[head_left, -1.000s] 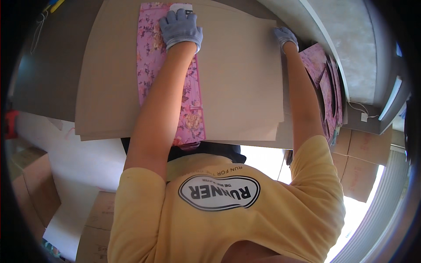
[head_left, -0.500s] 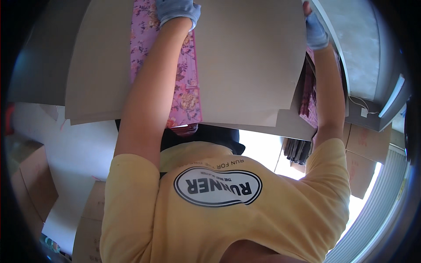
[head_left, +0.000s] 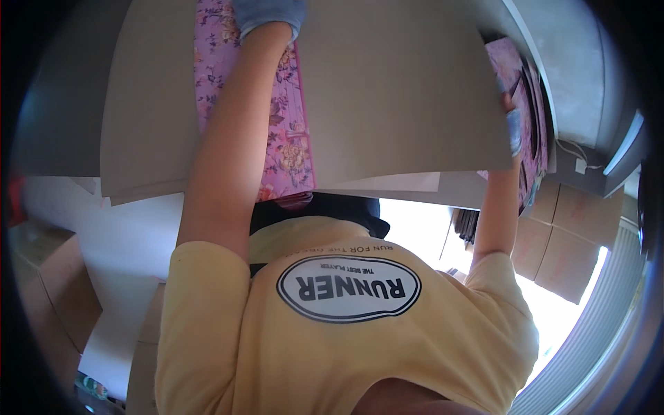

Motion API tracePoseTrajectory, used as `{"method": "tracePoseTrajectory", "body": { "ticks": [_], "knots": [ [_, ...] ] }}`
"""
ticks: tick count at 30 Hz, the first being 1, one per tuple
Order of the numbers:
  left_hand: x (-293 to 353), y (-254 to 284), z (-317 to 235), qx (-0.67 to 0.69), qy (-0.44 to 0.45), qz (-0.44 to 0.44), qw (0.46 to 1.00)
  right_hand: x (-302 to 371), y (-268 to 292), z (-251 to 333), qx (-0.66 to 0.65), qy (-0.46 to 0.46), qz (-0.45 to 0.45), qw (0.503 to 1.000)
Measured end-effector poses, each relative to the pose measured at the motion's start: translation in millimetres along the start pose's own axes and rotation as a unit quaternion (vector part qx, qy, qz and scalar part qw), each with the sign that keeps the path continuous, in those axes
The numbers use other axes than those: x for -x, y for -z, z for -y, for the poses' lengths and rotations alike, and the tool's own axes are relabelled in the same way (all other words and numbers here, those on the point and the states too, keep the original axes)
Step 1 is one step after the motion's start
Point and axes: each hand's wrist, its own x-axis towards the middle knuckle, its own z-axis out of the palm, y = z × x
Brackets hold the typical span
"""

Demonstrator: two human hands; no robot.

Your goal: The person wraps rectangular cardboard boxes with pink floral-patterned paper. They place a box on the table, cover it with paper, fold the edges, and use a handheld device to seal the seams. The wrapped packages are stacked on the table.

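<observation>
Grey cardboard sheets (head_left: 387, 90) lie stacked in front of me, with a long pink floral folded piece (head_left: 287, 155) on top. My left hand (head_left: 270, 15), in a light grey-blue glove, rests on the far part of that floral piece; its fingers run out of the top of the picture. My right hand (head_left: 513, 128), gloved with a bare fingertip showing, is closed at the right edge of the top cardboard sheet. The sheet's corner covers part of that hand and wrist. Just beyond it stands a bundle of pink floral folded pieces (head_left: 529, 117).
Brown cartons (head_left: 564, 238) are stacked at the right, and more cartons (head_left: 59, 290) stand at the lower left. A dark bundle of thin pieces (head_left: 467, 225) sits below the table edge. A white cable (head_left: 579, 166) hangs at the right by a pale panel.
My right hand has come down and nearer along the sheet's edge, and the sheet's right corner has shifted right. My left hand has moved slightly up and left with the floral piece.
</observation>
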Motion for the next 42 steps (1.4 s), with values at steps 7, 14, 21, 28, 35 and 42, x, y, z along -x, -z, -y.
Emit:
{"method": "tracePoseTrajectory", "body": {
  "ticks": [7,14,21,28,35,42],
  "knots": [
    [-3,10,-7,0.054,-0.004,0.077,0.996,-78,-26,-20,-0.057,0.086,0.149,0.983],
    [-27,-22,25,0.199,0.130,0.013,0.971,-102,-172,-100,0.676,0.307,-0.101,0.663],
    [-36,-14,29,0.276,0.149,0.060,0.948,-124,-200,-148,0.860,0.228,-0.156,0.430],
    [-19,13,14,0.256,0.077,0.086,0.960,-136,-189,-166,0.873,0.182,-0.157,0.424],
    [-16,8,8,0.195,0.074,0.061,0.976,-128,-195,-162,0.866,0.145,-0.110,0.466],
    [-24,-22,25,0.186,0.037,0.055,0.980,-123,-185,-166,0.858,0.184,-0.071,0.474]
  ]
}}
